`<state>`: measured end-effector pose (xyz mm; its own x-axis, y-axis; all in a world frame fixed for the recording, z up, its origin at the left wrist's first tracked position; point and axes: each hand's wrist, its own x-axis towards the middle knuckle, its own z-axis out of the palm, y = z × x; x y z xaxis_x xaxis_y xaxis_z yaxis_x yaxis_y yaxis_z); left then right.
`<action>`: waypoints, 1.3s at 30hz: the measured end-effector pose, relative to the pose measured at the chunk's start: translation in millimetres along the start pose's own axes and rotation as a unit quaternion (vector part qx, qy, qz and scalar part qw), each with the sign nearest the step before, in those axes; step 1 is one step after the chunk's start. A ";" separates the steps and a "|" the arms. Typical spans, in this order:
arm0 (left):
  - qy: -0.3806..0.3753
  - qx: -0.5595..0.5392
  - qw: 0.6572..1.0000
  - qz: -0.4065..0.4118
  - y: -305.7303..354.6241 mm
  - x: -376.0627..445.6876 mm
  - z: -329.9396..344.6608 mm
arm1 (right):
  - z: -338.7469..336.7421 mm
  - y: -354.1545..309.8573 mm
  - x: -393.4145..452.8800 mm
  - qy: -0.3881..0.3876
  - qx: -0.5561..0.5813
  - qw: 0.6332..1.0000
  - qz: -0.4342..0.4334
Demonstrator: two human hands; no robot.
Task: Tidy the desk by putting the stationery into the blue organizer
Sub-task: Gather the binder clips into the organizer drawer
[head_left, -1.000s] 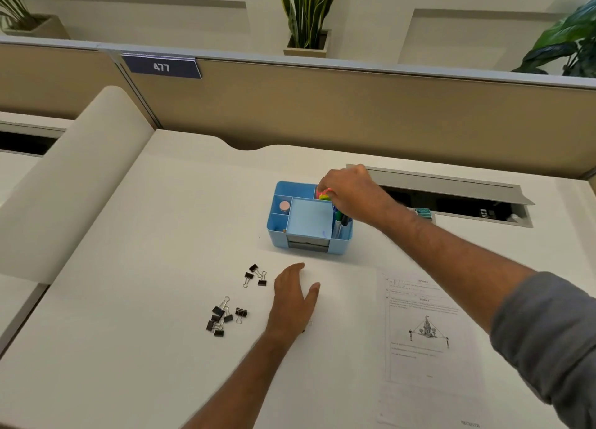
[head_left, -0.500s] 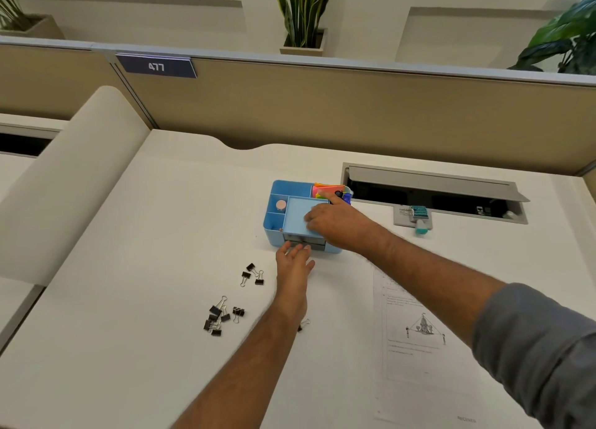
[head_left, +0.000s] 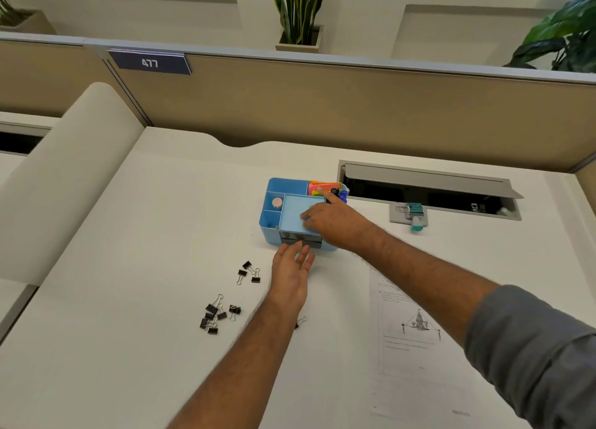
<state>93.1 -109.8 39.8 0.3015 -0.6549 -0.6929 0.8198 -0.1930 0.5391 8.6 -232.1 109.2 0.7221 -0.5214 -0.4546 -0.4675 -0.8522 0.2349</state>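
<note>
A: Right hand [head_left: 332, 222] is flat on top of the blue organizer [head_left: 274, 216], fingers spread over the pale blue lid, index finger stretched toward the back right compartment

B: Gripping anything?

A: No, fingers straight, just pressing. Bright sticky notes [head_left: 321, 187] stand in that back compartment with dark pens [head_left: 338, 194] beside them

B: And the left hand [head_left: 292, 269]?

A: Palm down on the desk [head_left: 129, 267], fingertips right up at the organizer's dark front drawer [head_left: 301, 240]. Fingers look extended, holding nothing; whether they actually touch the drawer, I can't tell

B: What's outside the organizer?

A: Black binder clips: a small cluster [head_left: 249, 271] left of the left hand, a bigger one [head_left: 217, 314] nearer us. A printed sheet [head_left: 416, 328] lies under the right forearm
</note>
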 end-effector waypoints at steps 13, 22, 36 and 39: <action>0.016 0.007 1.000 -0.015 -14.8 -15.4 -34.7 | -1.9 -4.0 -4.8 -0.003 -0.008 1.000 0.000; 0.005 0.002 1.000 -0.016 -15.3 -19.8 -46.3 | 4.4 -6.1 -5.7 0.026 0.012 1.000 0.004; 0.029 0.420 0.881 0.215 23.1 -17.9 -95.5 | 35.5 -99.2 -64.1 0.218 0.374 0.898 -0.072; 0.033 0.550 0.780 0.297 32.7 -2.9 -112.7 | 61.1 -124.8 -68.7 0.170 0.402 0.896 -0.083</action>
<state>173.9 -31.9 5.5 0.5222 -0.8360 -0.1686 -0.3768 -0.4036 0.8338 -13.9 -87.3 58.6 0.8650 -0.4902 -0.1067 -0.4577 -0.6839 -0.5681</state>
